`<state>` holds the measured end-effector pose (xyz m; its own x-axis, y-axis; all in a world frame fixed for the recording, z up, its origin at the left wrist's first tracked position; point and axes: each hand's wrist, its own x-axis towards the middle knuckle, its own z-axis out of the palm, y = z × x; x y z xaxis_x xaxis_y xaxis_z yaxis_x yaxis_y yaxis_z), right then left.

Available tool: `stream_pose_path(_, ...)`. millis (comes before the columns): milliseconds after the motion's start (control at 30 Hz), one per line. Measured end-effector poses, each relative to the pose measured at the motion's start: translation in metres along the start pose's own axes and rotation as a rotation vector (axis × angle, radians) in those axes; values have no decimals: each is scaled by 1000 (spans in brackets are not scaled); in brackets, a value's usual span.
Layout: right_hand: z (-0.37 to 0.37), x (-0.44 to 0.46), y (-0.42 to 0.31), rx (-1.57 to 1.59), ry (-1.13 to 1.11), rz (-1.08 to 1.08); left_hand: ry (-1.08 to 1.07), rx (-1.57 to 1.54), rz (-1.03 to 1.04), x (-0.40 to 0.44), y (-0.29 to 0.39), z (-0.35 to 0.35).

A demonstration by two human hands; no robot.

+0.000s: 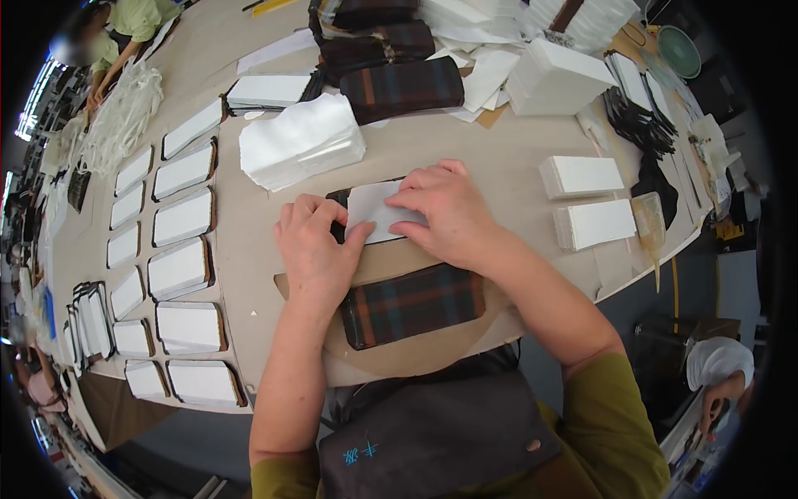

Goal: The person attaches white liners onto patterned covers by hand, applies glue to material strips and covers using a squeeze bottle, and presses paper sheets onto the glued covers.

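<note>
In front of me a white card [374, 218] lies over a dark-edged fabric piece [339, 198], which shows along its left and upper edges. My left hand [317, 249] is at the left end, fingers curled round the dark edge and thumb on the card. From the right, my right hand [445, 208] presses the card with bent fingers and thumb, its palm covering that end. Just below lies a dark plaid fabric panel [416, 306] on a brown board [432, 353]. Beyond my hands sits a stack of white sheets [299, 137].
Rows of white panels with dark edges [179, 224] line the left side. Plaid fabric bundles [401, 86] and a tall white stack [561, 76] stand at the back. Two small white stacks [592, 224] sit at right. Other people [719, 374] work around the table.
</note>
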<state>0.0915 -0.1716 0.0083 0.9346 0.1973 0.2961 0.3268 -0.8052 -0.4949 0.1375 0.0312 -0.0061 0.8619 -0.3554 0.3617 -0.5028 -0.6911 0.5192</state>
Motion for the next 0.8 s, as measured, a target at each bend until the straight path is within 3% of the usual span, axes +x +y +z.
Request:
stream_pose_path(133, 0, 1, -1, -10, 8, 1, 60, 18, -32, 5, -10, -9)
stream_pose_path(200, 1, 1, 0, -3, 8, -9, 21, -78, -153, 4, -23, -10)
stream_pose_path(400, 1, 2, 1, 8, 16, -14, 110, -333, -158, 9, -25, -15)
stream_pose_path(500, 1, 2, 2, 9, -3, -7, -40, -181, 13, 9, -15, -13)
stream_pose_path(633, 1, 2, 2, 26, 2, -42, -59, -26, 125, 6, -6, -5)
stream_pose_path(800, 5, 3, 2, 23, 27, -69, -57, 20, 91, 4, -3, -13)
